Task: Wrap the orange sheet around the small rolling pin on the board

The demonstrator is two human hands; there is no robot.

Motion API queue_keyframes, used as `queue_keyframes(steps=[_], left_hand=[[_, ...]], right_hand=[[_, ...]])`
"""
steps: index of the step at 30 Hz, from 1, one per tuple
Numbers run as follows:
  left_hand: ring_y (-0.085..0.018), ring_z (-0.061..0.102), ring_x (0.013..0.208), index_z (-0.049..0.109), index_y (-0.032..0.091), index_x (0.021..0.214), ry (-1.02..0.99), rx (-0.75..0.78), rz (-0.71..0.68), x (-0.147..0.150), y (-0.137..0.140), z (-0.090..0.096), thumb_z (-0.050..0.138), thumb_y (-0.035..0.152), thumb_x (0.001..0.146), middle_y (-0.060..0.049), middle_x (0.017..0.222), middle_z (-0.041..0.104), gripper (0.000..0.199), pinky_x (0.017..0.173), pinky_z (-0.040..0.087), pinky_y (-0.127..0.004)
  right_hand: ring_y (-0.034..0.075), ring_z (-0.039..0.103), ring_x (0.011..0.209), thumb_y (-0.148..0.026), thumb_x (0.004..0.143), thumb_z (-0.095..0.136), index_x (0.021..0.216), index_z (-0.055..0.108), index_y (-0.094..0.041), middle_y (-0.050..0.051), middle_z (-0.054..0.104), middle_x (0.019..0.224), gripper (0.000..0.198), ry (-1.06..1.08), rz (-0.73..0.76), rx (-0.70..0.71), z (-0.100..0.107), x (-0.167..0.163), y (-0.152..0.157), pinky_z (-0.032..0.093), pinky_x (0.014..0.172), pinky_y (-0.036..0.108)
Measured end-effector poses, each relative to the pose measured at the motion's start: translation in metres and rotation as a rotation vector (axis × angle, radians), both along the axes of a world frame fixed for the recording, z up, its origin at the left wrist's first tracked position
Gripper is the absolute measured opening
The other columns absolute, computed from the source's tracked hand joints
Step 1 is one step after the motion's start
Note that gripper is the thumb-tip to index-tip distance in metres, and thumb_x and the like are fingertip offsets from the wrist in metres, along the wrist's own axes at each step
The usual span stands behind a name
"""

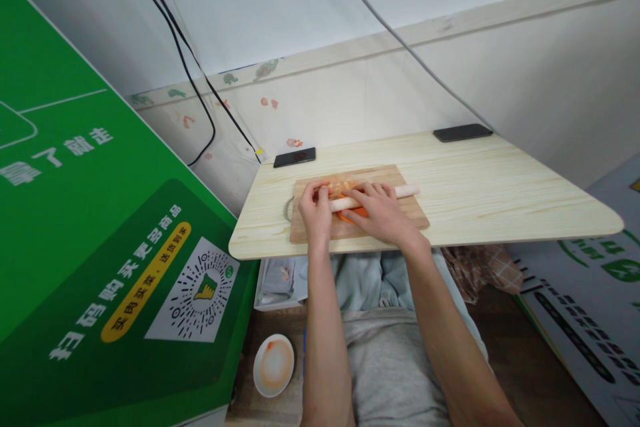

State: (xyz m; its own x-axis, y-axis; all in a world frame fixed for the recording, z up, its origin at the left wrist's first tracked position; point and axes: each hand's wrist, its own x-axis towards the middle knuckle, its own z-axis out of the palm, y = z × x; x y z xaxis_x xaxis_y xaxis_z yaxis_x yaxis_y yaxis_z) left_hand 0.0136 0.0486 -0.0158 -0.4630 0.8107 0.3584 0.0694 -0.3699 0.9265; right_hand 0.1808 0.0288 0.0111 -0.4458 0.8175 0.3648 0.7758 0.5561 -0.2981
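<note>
A pale wooden rolling pin (407,191) lies slantwise across a wooden cutting board (413,211). Over its middle is my right hand (376,208), closed around the pin with thumb and fingers on either side. At the pin's left end my left hand (316,210) is curled, fingertips pinched together; what they hold is hidden. Beneath the pin shows a flat orange piece (356,215), perhaps dough, partly covered by my right hand. Behind the pin, between my hands, sits a shiny, lighter orange mass (343,185) that looks wrapped in clear film.
The board rests on a pale wooden table (500,190) against a wall. Two dark phones, one at left (295,157) and one at right (463,133), lie along its back. Below stands a white bowl (273,365). A green panel (100,213) borders the left.
</note>
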Motion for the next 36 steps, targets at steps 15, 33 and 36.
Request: queue_keyframes(steps=[15,33,36], left_hand=[[-0.019,0.074,0.09,0.076,0.021,0.094,0.036,0.009,0.018,-0.0007,-0.0012,0.0019,0.062,0.026,0.095,-0.004,0.097,0.079,0.015,0.087,0.06,-0.031],[-0.019,0.073,0.085,0.078,0.02,0.093,-0.015,0.012,-0.004,-0.0003,-0.0001,0.0001,0.063,0.025,0.093,-0.004,0.092,0.078,0.015,0.083,0.06,-0.03],[-0.019,0.073,0.085,0.077,0.02,0.093,-0.014,0.022,-0.008,-0.0007,0.0001,-0.0004,0.063,0.026,0.093,-0.004,0.093,0.078,0.015,0.084,0.06,-0.031]], right_hand=[[0.037,0.062,0.135,-0.047,0.111,0.057,0.154,0.068,-0.027,0.014,0.074,0.145,0.048,-0.032,0.023,-0.035,0.0029,0.0041,-0.0023,0.037,0.12,0.057],[0.037,0.059,0.14,-0.042,0.11,0.059,0.149,0.072,-0.027,0.014,0.073,0.151,0.043,0.012,-0.002,-0.014,0.0018,-0.0026,-0.0013,0.034,0.123,0.059],[0.037,0.06,0.139,-0.042,0.111,0.058,0.149,0.072,-0.027,0.013,0.074,0.149,0.043,-0.008,-0.009,-0.007,0.0009,-0.0027,-0.0006,0.034,0.123,0.059]])
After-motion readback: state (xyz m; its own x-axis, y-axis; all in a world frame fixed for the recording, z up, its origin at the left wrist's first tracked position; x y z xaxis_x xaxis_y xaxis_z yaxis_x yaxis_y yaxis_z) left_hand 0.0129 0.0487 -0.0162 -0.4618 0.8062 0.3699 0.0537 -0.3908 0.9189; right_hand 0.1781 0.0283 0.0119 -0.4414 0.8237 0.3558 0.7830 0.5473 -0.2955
